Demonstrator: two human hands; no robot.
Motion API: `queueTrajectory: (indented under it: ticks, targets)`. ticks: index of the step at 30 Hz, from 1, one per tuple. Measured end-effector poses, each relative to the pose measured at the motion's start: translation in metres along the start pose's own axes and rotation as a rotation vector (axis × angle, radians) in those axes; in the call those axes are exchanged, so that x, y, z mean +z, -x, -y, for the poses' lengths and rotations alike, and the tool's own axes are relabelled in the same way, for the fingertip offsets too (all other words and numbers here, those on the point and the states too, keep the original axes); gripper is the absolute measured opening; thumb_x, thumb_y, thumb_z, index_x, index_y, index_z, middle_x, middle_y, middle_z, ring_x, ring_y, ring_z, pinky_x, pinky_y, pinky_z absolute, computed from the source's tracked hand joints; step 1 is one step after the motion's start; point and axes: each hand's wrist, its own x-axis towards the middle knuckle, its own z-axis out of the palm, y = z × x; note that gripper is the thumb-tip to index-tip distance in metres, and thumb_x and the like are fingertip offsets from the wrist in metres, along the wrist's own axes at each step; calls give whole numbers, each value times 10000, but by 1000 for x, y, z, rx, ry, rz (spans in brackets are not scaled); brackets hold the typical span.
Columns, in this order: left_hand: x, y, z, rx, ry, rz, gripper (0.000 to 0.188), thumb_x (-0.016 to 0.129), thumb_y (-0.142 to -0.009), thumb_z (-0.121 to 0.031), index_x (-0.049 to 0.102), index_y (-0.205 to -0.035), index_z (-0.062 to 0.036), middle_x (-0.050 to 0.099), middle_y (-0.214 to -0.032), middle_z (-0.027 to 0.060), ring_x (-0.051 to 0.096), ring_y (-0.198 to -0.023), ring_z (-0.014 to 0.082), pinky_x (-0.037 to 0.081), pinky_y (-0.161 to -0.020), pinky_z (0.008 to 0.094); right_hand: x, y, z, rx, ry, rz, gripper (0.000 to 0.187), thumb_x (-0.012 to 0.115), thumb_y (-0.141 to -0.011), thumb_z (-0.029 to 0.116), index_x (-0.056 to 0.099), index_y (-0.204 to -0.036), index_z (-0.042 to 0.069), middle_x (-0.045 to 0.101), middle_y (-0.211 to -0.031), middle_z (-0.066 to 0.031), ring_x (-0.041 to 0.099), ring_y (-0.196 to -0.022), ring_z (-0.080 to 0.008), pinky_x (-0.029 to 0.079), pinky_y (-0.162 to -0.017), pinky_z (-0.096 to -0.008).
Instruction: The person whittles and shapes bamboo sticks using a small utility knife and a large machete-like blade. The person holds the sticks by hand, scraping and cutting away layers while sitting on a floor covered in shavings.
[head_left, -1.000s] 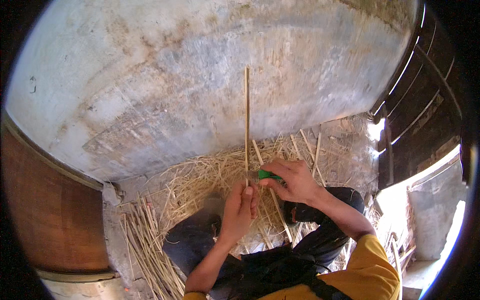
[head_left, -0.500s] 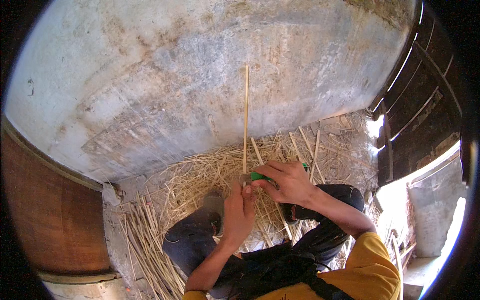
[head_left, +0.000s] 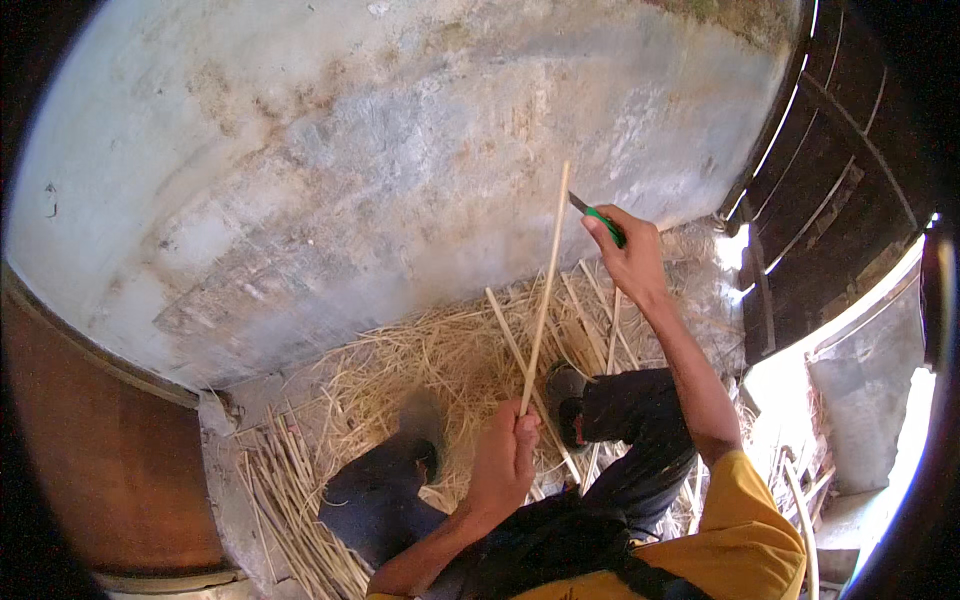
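Observation:
My left hand (head_left: 506, 455) grips the lower end of a long pale stick (head_left: 545, 290), which stands tilted, its tip up against the wall. My right hand (head_left: 630, 255) is stretched out far up the stick near its tip and holds a knife with a green handle (head_left: 600, 217), its dark blade pointing up and left beside the stick. My two dark-trousered legs (head_left: 640, 430) rest on the straw below.
A grey stained plaster wall (head_left: 400, 150) fills the upper view. Straw shavings and several cut sticks (head_left: 450, 350) cover the floor. A bundle of sticks (head_left: 285, 500) lies at the left. A dark wooden door (head_left: 830, 210) stands at the right, a brown wall (head_left: 90, 450) at the left.
My right hand has swept with the knife from near my left hand up along the stick to its tip. The stick now tilts to the right.

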Motion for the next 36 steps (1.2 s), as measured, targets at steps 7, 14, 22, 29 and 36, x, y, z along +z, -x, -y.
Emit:
queueTrajectory:
  ticks: [7, 14, 22, 29, 36]
  targets:
    - [-26, -23, 11, -461, 647, 116, 328, 438, -1108, -394, 516, -1088, -76, 400, -757, -30, 357, -523, 56, 314, -469, 247, 10, 43, 32, 178, -553, 201, 339, 654, -998, 358, 698, -1097, 36, 619, -856, -12, 535, -799, -111, 455, -760, -296]
    - [-24, -27, 7, -441, 515, 201, 340, 447, -1105, -401, 540, -1145, -76, 405, -754, -35, 361, -529, 49, 327, -480, 227, 30, 66, 62, 217, -814, 502, 301, 724, -961, 255, 705, -1147, 19, 716, -990, -15, 580, -769, -67, 473, -730, -237]
    - [-17, -30, 12, -388, 406, 88, 312, 487, -1095, -365, 592, -1100, -71, 489, -773, -42, 411, -581, 34, 342, -503, 214, 35, 67, 57, 159, -808, 590, 417, 725, -952, 320, 696, -1280, 63, 757, -1078, -82, 683, -958, -136, 530, -889, -344]
    - [-18, -31, 14, -390, 548, -44, 259, 521, -1088, -325, 599, -1095, -78, 489, -755, -50, 393, -551, 27, 319, -476, 213, 26, 74, 46, -110, -494, 344, 293, 681, -985, 239, 675, -1167, 10, 724, -971, -88, 700, -887, -152, 532, -787, -323]
    - [-23, -32, 11, -402, 682, -25, 281, 494, -1097, -351, 562, -1091, -78, 417, -717, -49, 342, -517, 31, 276, -445, 219, 27, 81, 46, -511, -311, 427, 262, 753, -894, 263, 700, -1071, 77, 716, -937, -101, 701, -762, -315, 547, -644, -386]
